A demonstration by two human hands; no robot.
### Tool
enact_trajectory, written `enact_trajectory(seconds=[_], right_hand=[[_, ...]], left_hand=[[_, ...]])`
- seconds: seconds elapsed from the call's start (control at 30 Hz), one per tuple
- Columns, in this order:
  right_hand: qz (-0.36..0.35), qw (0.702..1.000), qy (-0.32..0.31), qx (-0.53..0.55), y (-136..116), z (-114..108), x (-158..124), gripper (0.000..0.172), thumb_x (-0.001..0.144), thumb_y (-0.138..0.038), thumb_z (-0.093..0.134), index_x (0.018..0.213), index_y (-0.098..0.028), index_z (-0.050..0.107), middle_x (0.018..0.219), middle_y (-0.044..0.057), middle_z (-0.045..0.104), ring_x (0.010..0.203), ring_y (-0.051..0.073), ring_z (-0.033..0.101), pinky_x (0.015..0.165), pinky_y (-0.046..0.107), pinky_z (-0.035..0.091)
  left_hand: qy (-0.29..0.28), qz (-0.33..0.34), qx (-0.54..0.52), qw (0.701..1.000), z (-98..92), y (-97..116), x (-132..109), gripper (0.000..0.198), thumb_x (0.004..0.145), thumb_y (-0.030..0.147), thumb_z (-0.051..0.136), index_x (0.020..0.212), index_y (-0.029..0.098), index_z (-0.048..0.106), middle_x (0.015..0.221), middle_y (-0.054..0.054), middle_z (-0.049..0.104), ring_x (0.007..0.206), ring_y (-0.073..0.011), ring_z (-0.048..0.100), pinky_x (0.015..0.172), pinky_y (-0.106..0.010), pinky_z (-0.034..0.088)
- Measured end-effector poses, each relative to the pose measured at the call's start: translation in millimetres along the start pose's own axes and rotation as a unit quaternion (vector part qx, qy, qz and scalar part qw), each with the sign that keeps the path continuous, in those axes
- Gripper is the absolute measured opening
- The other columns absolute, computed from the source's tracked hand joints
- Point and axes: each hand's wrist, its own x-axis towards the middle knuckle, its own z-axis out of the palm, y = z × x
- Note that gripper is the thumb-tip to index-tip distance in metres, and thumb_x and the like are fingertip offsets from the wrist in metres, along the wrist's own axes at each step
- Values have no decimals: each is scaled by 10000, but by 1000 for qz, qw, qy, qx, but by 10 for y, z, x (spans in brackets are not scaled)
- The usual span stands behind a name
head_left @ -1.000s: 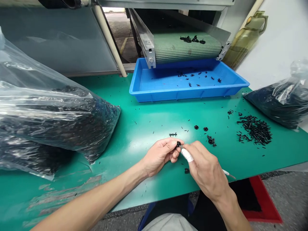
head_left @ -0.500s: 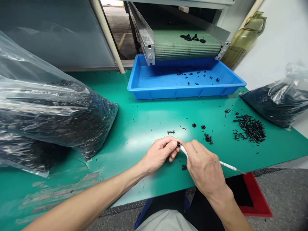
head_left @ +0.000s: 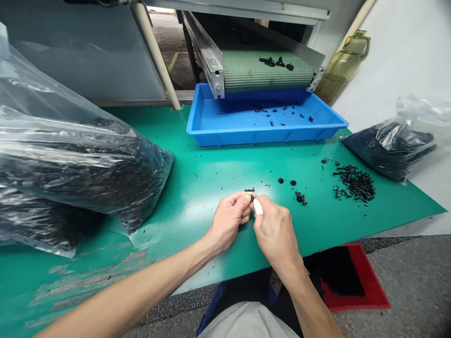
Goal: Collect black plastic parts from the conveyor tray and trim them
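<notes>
Head view: left hand (head_left: pixel 228 220) pinches part (head_left: pixel 252 198) near edge (head_left: pixel 352 240).

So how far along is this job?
Done: small black clips lie in the blue plastic tray. In hand: the left hand pinches a small black part, the right hand at it. Left: a heap of black pins and two clear plastic bags of black pieces.

Blue tray (head_left: pixel 260 138), green mat (head_left: pixel 190 225), black clip (head_left: pixel 252 198)
</notes>
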Motion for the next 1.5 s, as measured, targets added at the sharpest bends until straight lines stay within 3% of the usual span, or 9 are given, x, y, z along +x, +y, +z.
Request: enact_trajectory(seconds=[0.2,0.37,0.6,0.77,0.9,1.0,1.17,1.3,1.5], right_hand=[[51,997,-44,32,15,-93,76,212,850,-135,394,771,-199,579,615,5,594,542,131,484,544,257,266],[43,997,-11,-65,320,-362,-13,226,868,-126,400,889,-198,614,751,23,611,644,152,510,599,271,305],[-1,984,-171,58,536,-424,-450,288,881,-126,463,1084,-245,630,978,8,606,821,144,552,700,249,387],[-18,993,-85,83,444,-347,-429,211,863,-86,477,912,-220,632,871,-11,605,733,129,529,665,246,379],[-37,993,18,109,417,-348,-321,230,839,-71,510,932,-237,640,853,-25,613,705,120,538,653,230,398],[-36,992,53,107,382,-307,-263,187,851,-102,523,910,-233,643,834,-22,613,695,122,546,656,232,416],[-38,993,35,109,319,-259,-219,247,878,-111,462,1006,-225,640,899,10,620,768,140,576,693,245,446],[-63,990,-11,124,363,-297,-229,352,906,-99,377,1150,-213,604,1012,52,618,878,156,597,738,251,470],[-128,990,-17,-59,461,-310,-291,401,900,-61,340,1202,-143,591,877,69,646,752,186,607,648,288,437]], left_hand=[[-9,15,-19,1000,-15,-10,-4,257,764,314,688,876,84,662,658,6,528,502,-34,361,427,-173,210],[-11,-5,-46,999,-45,30,21,219,792,198,608,992,109,629,702,-9,556,504,-38,386,402,-148,218],[-42,-68,-136,987,-73,108,54,101,814,228,609,828,141,562,757,1,515,501,-29,381,347,-131,192],[-84,-78,-30,993,-59,95,18,201,827,292,657,773,141,535,816,-18,564,489,-15,358,351,-131,142],[-155,-93,66,981,-44,53,-27,274,834,408,657,953,170,588,790,-3,568,494,-33,381,384,-161,166],[-188,-102,110,971,-43,49,-44,337,835,449,648,994,155,611,674,24,519,496,-43,353,420,-184,177],[-182,-109,120,970,-60,54,-33,342,814,460,672,936,146,613,547,61,428,485,-51,303,446,-204,164],[-166,-117,61,977,-81,43,-12,262,822,380,689,938,165,594,687,16,546,507,-39,347,446,-197,164],[-168,-114,43,978,-95,33,-9,223,851,326,666,993,171,590,820,-21,590,538,-31,373,450,-186,176]])
